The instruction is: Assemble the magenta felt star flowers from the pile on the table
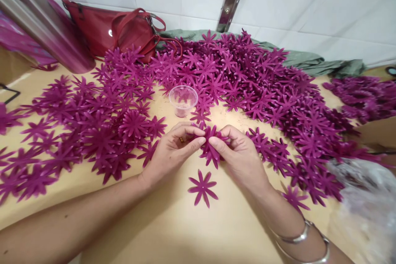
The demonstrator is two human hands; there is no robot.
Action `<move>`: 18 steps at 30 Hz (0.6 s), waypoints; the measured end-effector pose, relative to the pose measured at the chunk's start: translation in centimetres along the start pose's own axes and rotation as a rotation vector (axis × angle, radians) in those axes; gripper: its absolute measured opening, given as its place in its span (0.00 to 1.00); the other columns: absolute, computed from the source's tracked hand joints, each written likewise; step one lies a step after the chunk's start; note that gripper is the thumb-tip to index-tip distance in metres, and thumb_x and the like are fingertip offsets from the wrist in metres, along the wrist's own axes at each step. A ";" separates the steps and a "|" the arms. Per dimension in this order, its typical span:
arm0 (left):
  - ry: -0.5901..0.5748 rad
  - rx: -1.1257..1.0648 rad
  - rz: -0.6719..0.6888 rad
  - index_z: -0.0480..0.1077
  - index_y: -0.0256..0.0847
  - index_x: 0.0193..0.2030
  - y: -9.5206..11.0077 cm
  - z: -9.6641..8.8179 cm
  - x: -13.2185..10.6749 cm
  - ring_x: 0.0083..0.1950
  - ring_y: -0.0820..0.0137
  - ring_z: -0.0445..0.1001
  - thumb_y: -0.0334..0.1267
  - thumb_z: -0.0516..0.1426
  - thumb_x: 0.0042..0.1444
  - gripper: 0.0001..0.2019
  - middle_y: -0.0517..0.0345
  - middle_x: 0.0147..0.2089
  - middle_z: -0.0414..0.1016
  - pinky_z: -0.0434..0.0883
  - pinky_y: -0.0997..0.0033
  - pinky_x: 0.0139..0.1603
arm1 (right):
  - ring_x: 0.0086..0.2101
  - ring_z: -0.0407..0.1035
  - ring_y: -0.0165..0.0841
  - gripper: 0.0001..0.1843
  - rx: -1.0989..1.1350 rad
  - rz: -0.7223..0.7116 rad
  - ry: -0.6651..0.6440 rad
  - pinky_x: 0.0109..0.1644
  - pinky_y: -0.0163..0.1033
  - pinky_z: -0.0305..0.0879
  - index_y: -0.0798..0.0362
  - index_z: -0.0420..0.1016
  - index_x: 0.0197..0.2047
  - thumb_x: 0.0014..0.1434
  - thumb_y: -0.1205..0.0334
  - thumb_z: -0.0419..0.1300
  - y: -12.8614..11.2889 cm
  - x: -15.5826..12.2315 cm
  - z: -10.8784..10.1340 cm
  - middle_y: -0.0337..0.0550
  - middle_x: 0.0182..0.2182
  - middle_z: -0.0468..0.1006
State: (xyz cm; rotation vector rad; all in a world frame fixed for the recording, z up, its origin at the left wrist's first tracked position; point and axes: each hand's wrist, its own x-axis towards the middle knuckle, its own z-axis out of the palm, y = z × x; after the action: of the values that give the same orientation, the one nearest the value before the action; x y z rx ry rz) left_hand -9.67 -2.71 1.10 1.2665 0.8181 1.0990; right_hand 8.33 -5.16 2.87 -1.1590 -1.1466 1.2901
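Between my two hands is a purple artificial flower [211, 157], its narrow petals spread like a star. My left hand [173, 148] pinches its left side with thumb and fingers. From the other side my right hand [243, 154] grips it the same way, thumb on top; a silver bangle circles that wrist. Just below them a single flat purple petal piece [203, 188] lies on the tan table [173, 227]. Beyond my fingers stands a small clear plastic cup [183, 101], its contents too faint to make out.
A large heap of purple petal pieces [247, 70] spreads across the back and right. More pieces [102, 136] lie at left. A red handbag [95, 29] leans by the wall near a shiny roll [52, 29]. Clear plastic bags [368, 202] sit at right.
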 end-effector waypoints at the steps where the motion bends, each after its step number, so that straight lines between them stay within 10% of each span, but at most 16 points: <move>1: -0.009 -0.011 -0.006 0.80 0.44 0.45 0.0 0.0 0.0 0.47 0.68 0.75 0.41 0.67 0.62 0.07 0.55 0.49 0.75 0.74 0.66 0.51 | 0.21 0.57 0.24 0.21 0.001 -0.008 -0.009 0.24 0.32 0.55 0.50 0.68 0.29 0.59 0.49 0.73 -0.1 0.0 0.0 0.29 0.20 0.68; 7: 0.013 0.103 0.064 0.80 0.42 0.39 0.4 0.1 0.0 0.52 0.65 0.74 0.41 0.65 0.64 0.05 0.54 0.47 0.76 0.70 0.65 0.56 | 0.22 0.58 0.25 0.20 -0.001 -0.018 -0.041 0.25 0.33 0.56 0.50 0.69 0.29 0.57 0.51 0.75 -0.1 -0.1 0.0 0.30 0.21 0.69; 12: 0.113 0.056 0.046 0.76 0.42 0.35 0.4 0.1 0.1 0.43 0.68 0.71 0.44 0.63 0.65 0.10 0.56 0.40 0.75 0.71 0.68 0.47 | 0.24 0.59 0.29 0.23 -0.174 -0.155 0.198 0.31 0.37 0.60 0.48 0.67 0.26 0.64 0.45 0.67 -0.2 0.1 -0.7 0.32 0.22 0.65; 18: 0.132 0.093 0.066 0.77 0.43 0.36 0.1 0.1 0.0 0.45 0.66 0.73 0.42 0.65 0.64 0.07 0.55 0.42 0.76 0.71 0.67 0.48 | 0.56 0.70 0.45 0.10 -0.618 -0.502 0.265 0.65 0.54 0.61 0.45 0.80 0.44 0.66 0.49 0.65 -0.5 0.1 -1.1 0.46 0.49 0.78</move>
State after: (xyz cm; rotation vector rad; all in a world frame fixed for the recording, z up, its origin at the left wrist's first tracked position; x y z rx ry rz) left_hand -9.62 -2.77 1.25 1.3166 0.9414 1.2201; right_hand 9.45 -4.99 3.28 -1.3099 -1.5571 0.3866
